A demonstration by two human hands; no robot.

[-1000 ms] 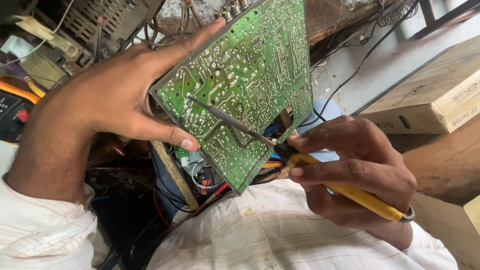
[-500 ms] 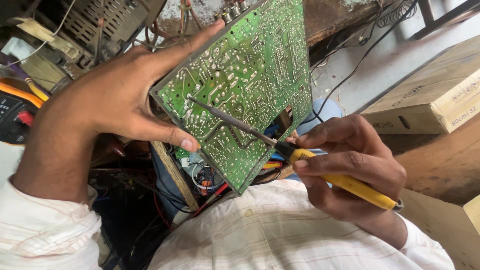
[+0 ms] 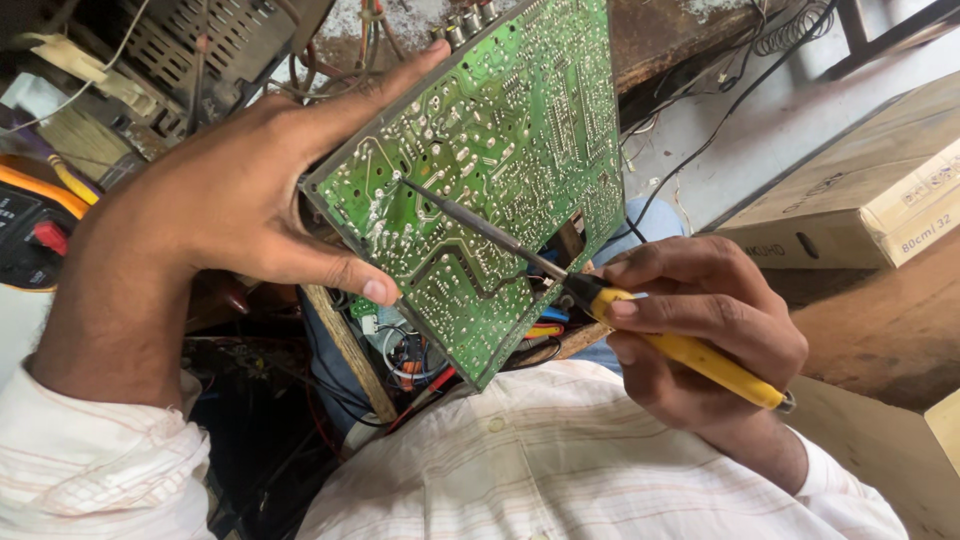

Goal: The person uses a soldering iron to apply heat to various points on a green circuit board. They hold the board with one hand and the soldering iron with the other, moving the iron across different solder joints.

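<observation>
A green circuit board point(image 3: 500, 160) is tilted up with its solder side facing me. My left hand point(image 3: 230, 200) grips its left edge, thumb under the lower corner and a finger stretched along the top edge. My right hand point(image 3: 700, 320) holds a yellow-handled soldering iron point(image 3: 690, 350) like a pen. Its dark metal shaft point(image 3: 480, 228) runs up-left across the board, and the tip touches the solder points near the board's left part. Coloured wires point(image 3: 420, 360) hang below the board.
A cardboard box point(image 3: 860, 190) lies at the right on a grey floor. An orange and black meter point(image 3: 30, 230) sits at the far left. Metal chassis parts and tangled cables point(image 3: 200, 50) fill the top left. A black cable point(image 3: 720, 120) trails across the floor.
The iron's tip stays on the same area of the board. My right hand has shifted slightly along the handle; the left hand and board are almost still.
</observation>
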